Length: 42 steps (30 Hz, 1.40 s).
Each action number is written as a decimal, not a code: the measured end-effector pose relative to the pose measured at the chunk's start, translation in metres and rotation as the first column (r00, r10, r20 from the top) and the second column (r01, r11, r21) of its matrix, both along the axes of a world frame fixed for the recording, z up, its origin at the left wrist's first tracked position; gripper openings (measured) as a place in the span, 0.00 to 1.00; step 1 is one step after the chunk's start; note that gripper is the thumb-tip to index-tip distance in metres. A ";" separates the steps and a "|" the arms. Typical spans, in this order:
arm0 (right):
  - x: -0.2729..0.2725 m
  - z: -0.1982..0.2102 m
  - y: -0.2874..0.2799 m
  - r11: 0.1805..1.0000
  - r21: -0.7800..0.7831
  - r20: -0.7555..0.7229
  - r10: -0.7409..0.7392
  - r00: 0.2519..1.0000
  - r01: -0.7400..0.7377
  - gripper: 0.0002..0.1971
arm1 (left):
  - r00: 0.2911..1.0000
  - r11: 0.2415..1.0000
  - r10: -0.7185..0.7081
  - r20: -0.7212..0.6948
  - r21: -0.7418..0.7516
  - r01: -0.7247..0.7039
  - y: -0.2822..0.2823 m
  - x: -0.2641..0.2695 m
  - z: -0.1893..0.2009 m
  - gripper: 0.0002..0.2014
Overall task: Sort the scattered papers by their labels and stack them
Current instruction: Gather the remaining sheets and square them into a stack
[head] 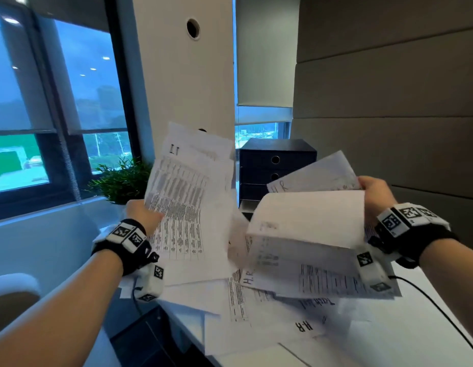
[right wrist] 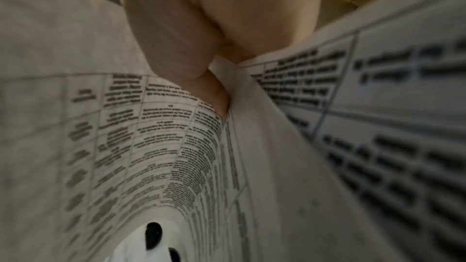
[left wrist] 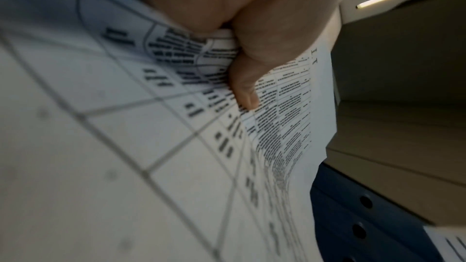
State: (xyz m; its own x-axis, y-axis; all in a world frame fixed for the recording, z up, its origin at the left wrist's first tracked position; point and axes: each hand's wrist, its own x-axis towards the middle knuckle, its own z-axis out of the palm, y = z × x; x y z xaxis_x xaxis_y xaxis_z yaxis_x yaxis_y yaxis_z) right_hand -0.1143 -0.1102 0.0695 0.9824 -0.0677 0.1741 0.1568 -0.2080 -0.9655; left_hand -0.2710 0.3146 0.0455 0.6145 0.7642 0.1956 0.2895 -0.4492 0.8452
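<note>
My left hand [head: 146, 215] holds up a bundle of printed sheets marked "I.T" [head: 189, 197] by their left edge; the left wrist view shows the thumb [left wrist: 243, 87] pinching those sheets [left wrist: 282, 127]. My right hand [head: 375, 193] grips a second bundle [head: 309, 221] by its right edge, with a sheet marked "H.R" [head: 315, 176] at the back and the front sheets curling over. The right wrist view shows a finger [right wrist: 216, 95] pinching between printed pages [right wrist: 161, 136]. More papers [head: 269, 308], some marked "H.R", lie scattered on the white table [head: 415, 340] below both hands.
A dark drawer unit [head: 276, 165] stands at the back of the table behind the papers. A green plant [head: 121, 181] sits by the window to the left, beside a white pillar [head: 187, 75]. A black cable [head: 442, 313] runs across the table at the right.
</note>
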 end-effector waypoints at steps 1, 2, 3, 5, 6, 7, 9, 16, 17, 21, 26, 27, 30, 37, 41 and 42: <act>-0.004 0.007 0.001 0.998 0.062 -0.011 0.005 1.000 -0.004 0.13 | 0.999 0.999 0.008 0.037 -0.049 -0.006 0.004 -0.004 0.004 0.04; -0.006 0.010 0.001 0.991 0.137 -0.022 0.006 1.000 -0.002 0.12 | 0.998 0.995 0.016 0.065 -0.095 -0.010 0.009 -0.006 0.005 0.08; -0.008 0.012 0.000 0.983 0.181 -0.019 -0.021 1.000 0.024 0.11 | 0.997 0.990 0.032 0.072 -0.137 -0.022 0.013 -0.006 0.005 0.17; -0.011 0.010 -0.003 0.970 0.240 -0.026 -0.046 0.999 0.051 0.09 | 0.996 0.985 0.051 0.069 -0.168 -0.039 0.009 -0.011 0.004 0.31; -0.012 0.007 -0.005 0.960 0.278 -0.029 -0.035 0.999 0.041 0.08 | 0.995 0.984 0.063 0.072 -0.168 -0.050 0.006 -0.011 0.002 0.33; -0.013 0.006 -0.006 0.947 0.317 -0.041 -0.033 0.999 0.044 0.08 | 0.994 0.981 0.067 0.082 -0.187 -0.051 0.004 -0.008 -0.002 0.32; -0.014 0.004 -0.009 0.931 0.360 -0.038 -0.059 0.998 0.068 0.09 | 0.990 0.975 0.052 0.131 -0.219 -0.022 -0.001 -0.003 -0.011 0.27; -0.009 0.000 -0.020 0.996 -0.018 -0.010 -0.083 0.996 0.083 0.03 | 0.971 0.932 0.108 0.214 -0.361 -0.025 -0.027 0.023 -0.014 0.34; -0.011 -0.012 -0.019 0.991 -0.124 -0.064 -0.057 0.996 0.049 0.04 | 0.979 0.933 0.102 0.174 -0.359 -0.034 -0.033 0.027 -0.017 0.37; -0.011 -0.067 -0.007 0.932 -0.327 -0.202 0.093 0.975 -0.157 0.05 | 0.995 0.936 0.065 0.069 -0.349 -0.037 -0.045 0.047 -0.043 0.44; 0.015 -0.129 -0.006 0.766 -0.544 -0.288 0.215 0.933 -0.344 0.10 | 0.999 0.922 0.051 0.014 -0.384 -0.042 -0.047 0.064 -0.061 0.47; 0.013 -0.131 -0.005 0.714 -0.596 -0.307 0.219 0.926 -0.367 0.10 | 0.998 0.920 0.055 0.028 -0.390 -0.040 -0.046 0.067 -0.059 0.46; -0.001 -0.119 0.000 0.633 -0.674 -0.323 0.212 0.922 -0.381 0.10 | 0.994 0.937 0.110 0.015 -0.334 -0.099 -0.038 0.068 -0.035 0.41; -0.006 -0.110 0.001 0.582 -0.734 -0.317 0.161 0.935 -0.349 0.13 | 0.964 0.950 0.199 0.175 -0.274 -0.147 -0.001 0.041 0.029 0.30; -0.009 -0.105 0.001 0.627 -0.723 -0.264 0.137 0.955 -0.290 0.10 | 0.959 0.944 0.126 0.252 -0.327 -0.038 0.003 0.028 0.047 0.29; -0.009 -0.102 0.001 0.678 -0.686 -0.248 0.123 0.961 -0.264 0.08 | 0.962 0.942 0.103 0.252 -0.336 -0.013 0.000 0.027 0.046 0.26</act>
